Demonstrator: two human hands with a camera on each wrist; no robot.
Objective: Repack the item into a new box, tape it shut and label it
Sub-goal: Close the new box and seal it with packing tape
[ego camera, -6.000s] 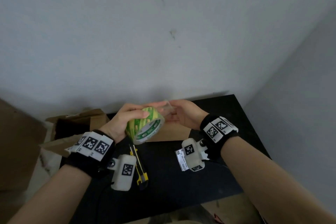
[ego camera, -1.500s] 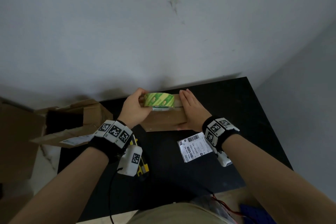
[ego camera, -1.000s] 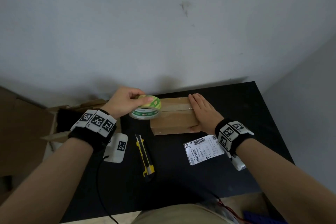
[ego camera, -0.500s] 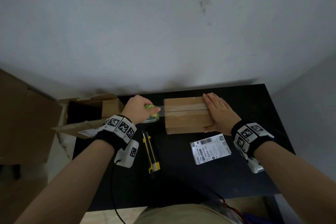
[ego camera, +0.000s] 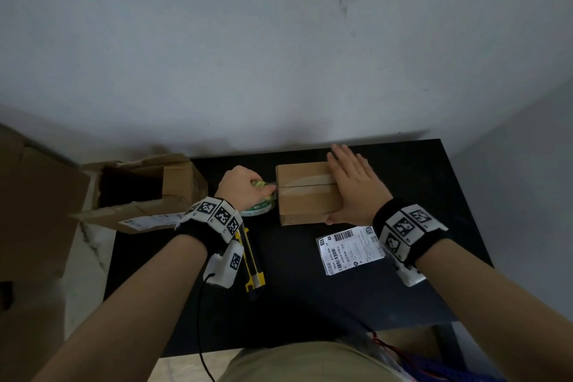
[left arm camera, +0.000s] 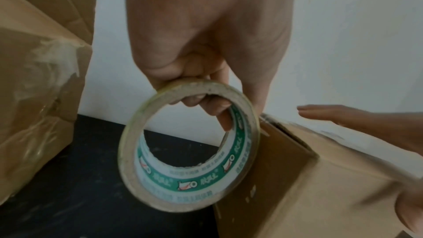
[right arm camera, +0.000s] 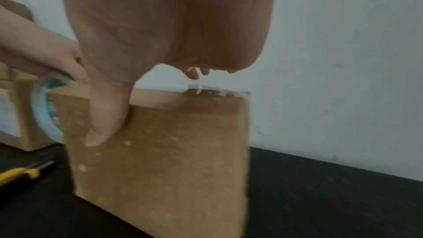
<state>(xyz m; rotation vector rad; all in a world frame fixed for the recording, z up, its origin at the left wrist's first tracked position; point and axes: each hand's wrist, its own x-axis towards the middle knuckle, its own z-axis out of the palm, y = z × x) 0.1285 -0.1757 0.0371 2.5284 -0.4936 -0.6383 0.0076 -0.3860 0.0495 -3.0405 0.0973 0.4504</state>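
Observation:
A small closed cardboard box (ego camera: pixel 305 195) (left arm camera: pixel 325 187) (right arm camera: pixel 164 160) stands on the black table (ego camera: pixel 310 288), with clear tape running along its top seam. My left hand (ego camera: pixel 240 189) (left arm camera: pixel 206 42) grips a green-printed tape roll (ego camera: pixel 260 206) (left arm camera: pixel 190 146) (right arm camera: pixel 44 108) just off the box's left end, one finger hooked through the core. My right hand (ego camera: pixel 353 183) (right arm camera: pixel 160 24) lies flat on the right part of the box top, thumb down the front face. A white shipping label (ego camera: pixel 348 248) lies in front of the box.
A yellow utility knife (ego camera: pixel 251 263) (right arm camera: pixel 18 173) lies on the table near my left wrist. An opened, torn old carton (ego camera: pixel 145 192) (left arm camera: pixel 41 79) stands at the left table edge. A wall runs close behind the table. Larger cardboard stands at far left.
My left hand has pulled the tape roll leftward across the box top and down past its left end. The right hand stayed pressed on the right side of the box.

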